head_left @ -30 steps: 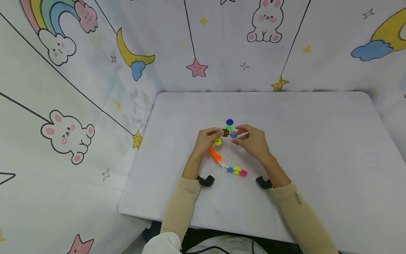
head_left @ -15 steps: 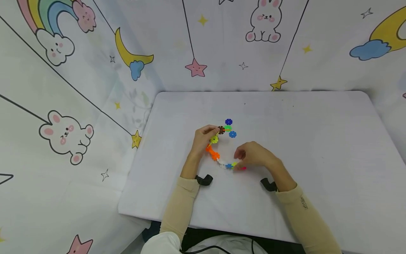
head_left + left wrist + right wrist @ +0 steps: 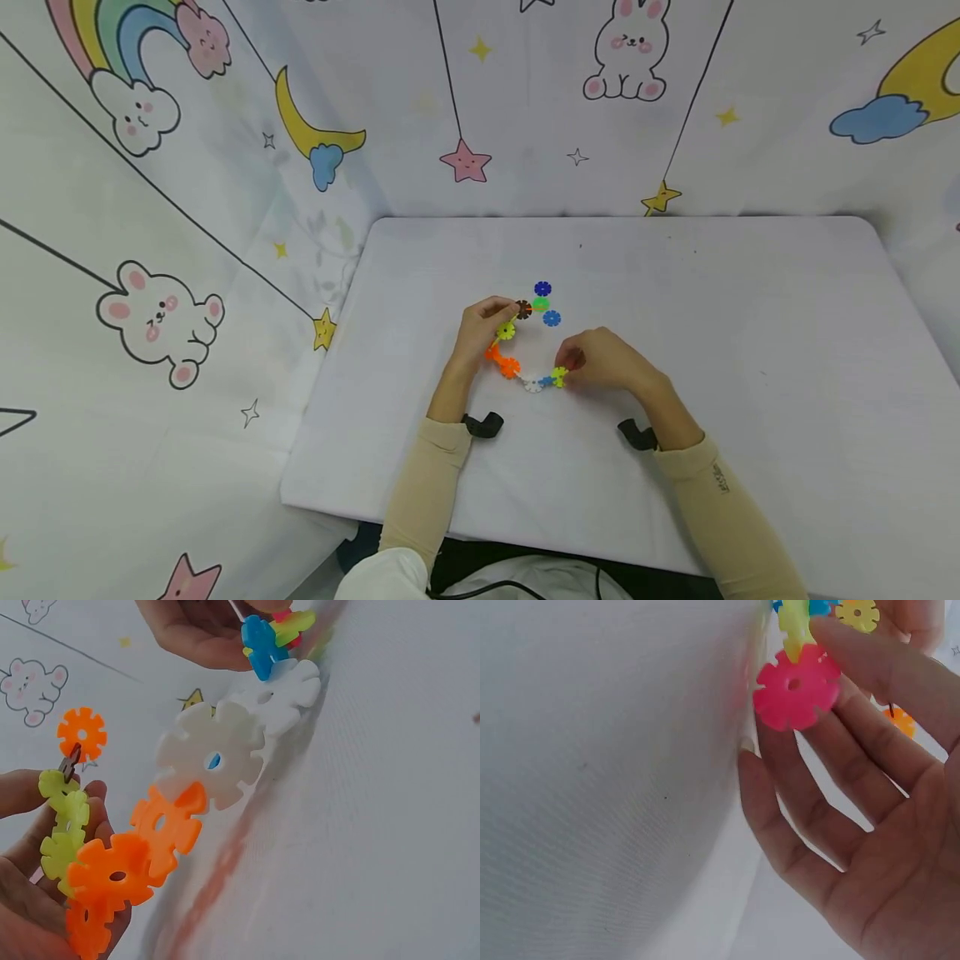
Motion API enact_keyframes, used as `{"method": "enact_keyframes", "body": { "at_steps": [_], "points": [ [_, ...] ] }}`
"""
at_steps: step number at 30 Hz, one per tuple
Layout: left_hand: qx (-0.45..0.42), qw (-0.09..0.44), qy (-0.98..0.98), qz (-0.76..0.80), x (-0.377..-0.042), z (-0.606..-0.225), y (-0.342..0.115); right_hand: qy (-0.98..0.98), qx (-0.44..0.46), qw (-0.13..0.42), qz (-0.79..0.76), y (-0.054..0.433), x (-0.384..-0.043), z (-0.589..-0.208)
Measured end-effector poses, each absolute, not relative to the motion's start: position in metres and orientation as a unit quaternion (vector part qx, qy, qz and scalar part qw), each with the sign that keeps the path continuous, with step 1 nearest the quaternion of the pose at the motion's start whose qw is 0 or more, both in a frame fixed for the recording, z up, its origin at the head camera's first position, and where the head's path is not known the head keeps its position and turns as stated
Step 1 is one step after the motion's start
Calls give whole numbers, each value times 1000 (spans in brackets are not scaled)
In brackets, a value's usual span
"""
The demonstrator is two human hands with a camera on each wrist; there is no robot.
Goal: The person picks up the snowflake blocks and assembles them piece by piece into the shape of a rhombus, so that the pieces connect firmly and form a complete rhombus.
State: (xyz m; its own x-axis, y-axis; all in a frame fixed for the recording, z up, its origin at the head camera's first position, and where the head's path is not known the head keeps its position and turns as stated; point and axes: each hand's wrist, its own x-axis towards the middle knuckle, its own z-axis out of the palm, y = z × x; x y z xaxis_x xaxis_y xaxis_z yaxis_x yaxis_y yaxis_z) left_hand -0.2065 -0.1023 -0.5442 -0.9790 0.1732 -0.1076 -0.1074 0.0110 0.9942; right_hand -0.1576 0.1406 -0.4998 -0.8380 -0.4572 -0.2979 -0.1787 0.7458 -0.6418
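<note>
A curved chain of interlocking plastic snowflake discs hangs between both hands. My left hand (image 3: 482, 329) pinches it by the yellow discs (image 3: 64, 825), beside a brown disc (image 3: 523, 309) with an orange disc (image 3: 82, 733) at that end. From there the chain passes through orange discs (image 3: 118, 874), white discs (image 3: 212, 754) and a blue disc (image 3: 260, 645). My right hand (image 3: 603, 360) pinches the other end at a yellow-green disc (image 3: 559, 377), thumb on it. The pink end disc (image 3: 795, 686) lies against those fingers.
On the white table (image 3: 750, 350), a dark blue disc (image 3: 542, 288), a green disc (image 3: 542, 302) and a light blue disc (image 3: 552, 318) lie just beyond the chain. A printed cloth backdrop (image 3: 525, 108) rises behind the table's far edge.
My right hand has left the orange end disc, come down toward me and taken hold of the yellow-green and pink end, lifting it slightly. My left hand has shifted a little left.
</note>
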Motion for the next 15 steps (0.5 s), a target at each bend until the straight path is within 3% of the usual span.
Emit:
{"method": "enact_keyframes", "body": {
  "at_steps": [9,15],
  "points": [
    [33,111,699,706,-207,-546,-104,915,-143,177,-334,141,-166,-504],
    [27,118,692,712,-207,-545,-104,915,-141,173,-337,142,-169,-504]
  ]
}}
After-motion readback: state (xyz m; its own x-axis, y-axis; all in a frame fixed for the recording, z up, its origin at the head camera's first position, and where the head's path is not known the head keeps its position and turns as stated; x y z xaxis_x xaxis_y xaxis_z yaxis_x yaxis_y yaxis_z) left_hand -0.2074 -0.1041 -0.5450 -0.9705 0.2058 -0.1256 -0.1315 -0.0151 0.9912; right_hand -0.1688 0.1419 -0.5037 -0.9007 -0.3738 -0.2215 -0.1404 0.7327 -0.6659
